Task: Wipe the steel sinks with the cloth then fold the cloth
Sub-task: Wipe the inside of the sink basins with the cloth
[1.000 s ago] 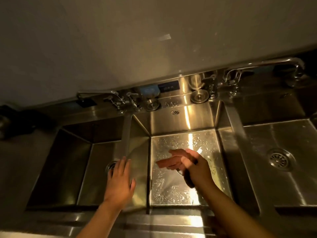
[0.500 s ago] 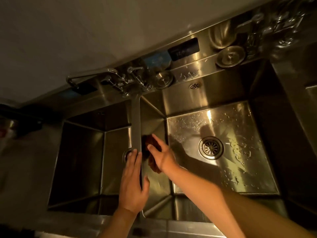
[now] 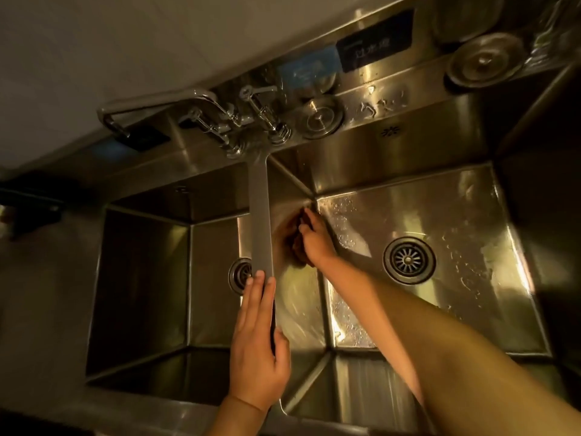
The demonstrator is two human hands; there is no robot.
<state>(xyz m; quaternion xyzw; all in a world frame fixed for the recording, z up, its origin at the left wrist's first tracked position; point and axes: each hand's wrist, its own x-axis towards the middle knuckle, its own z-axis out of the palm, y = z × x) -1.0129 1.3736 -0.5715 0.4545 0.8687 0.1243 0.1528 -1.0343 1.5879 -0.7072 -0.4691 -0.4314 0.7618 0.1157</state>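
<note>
Two steel sinks fill the view: a dark left sink (image 3: 141, 278) and a wet middle sink (image 3: 456, 209) speckled with water drops. A narrow steel divider (image 3: 259, 215) runs between them. My left hand (image 3: 257, 347) rests flat along the divider's near end, fingers straight, thumb down its right side. My right hand (image 3: 316, 242) reaches into the middle sink and holds a dark reddish cloth (image 3: 294, 247) against that sink's left wall, near the back corner. Most of the cloth is hidden by my hand and by shadow.
A drain (image 3: 408, 260) sits in the middle sink's floor, and another drain (image 3: 240, 275) shows partly behind the divider. A faucet (image 3: 201, 102) with lever handles stands on the back ledge, along with two round strainer plugs (image 3: 320, 116) (image 3: 485, 59).
The view has shifted left and closer. My right hand moved with the cloth from the middle sink's floor to its left wall, then toward the back corner. My left hand stayed on the divider.
</note>
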